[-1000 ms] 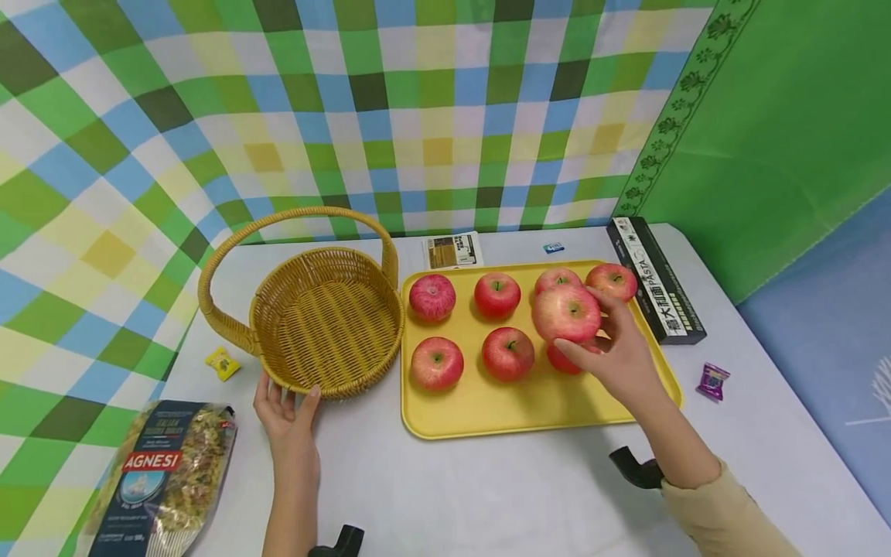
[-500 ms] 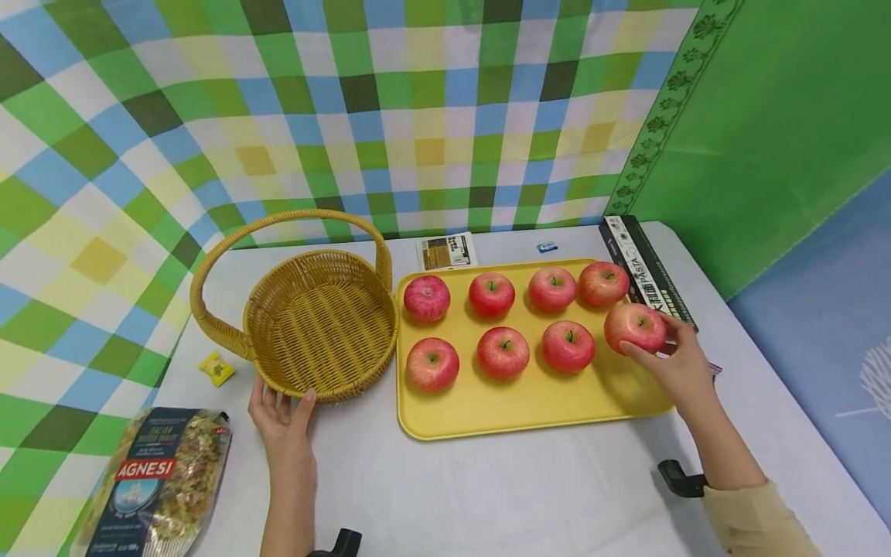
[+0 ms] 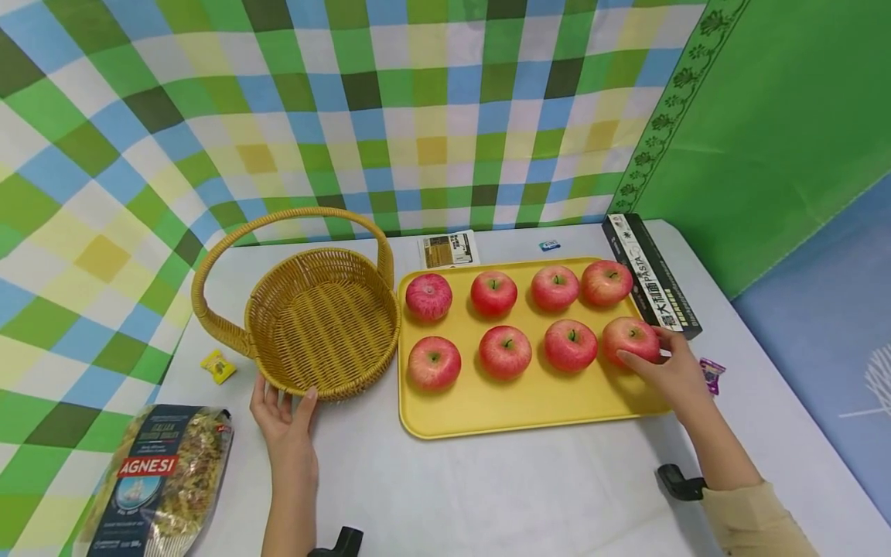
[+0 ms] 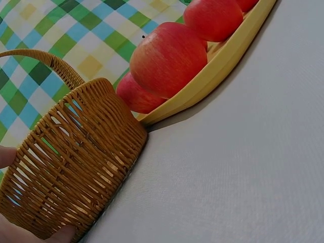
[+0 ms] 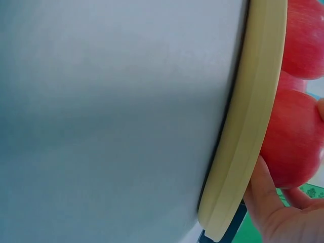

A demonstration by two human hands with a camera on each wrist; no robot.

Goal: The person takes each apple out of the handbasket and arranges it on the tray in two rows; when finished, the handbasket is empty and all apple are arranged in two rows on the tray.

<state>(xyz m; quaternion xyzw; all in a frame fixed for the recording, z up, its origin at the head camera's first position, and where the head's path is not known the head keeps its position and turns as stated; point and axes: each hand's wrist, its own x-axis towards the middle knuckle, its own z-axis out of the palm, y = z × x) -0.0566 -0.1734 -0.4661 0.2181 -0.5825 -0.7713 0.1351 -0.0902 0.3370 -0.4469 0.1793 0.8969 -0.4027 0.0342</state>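
Note:
A wicker basket with a tall arched handle stands left of a yellow tray. My left hand holds the basket at its near side, with the thumb at the rim and the other fingers lower on the wall; in the left wrist view only parts of the hand show. Red apples sit on the tray in two rows. At the right end of the near row, my right hand grips an apple between thumb and fingers, low at the tray's surface. In the right wrist view, fingertips touch that apple from below.
A black pasta box lies along the tray's right side. A pasta bag lies at the left front. Small wrapped candies, one yellow and one purple, are on the white table. A printed packet lies behind the tray.
My right hand has carried the apple from above the tray's third column rightward, then lowered it to the near row's right end. The left hand stays at the basket.

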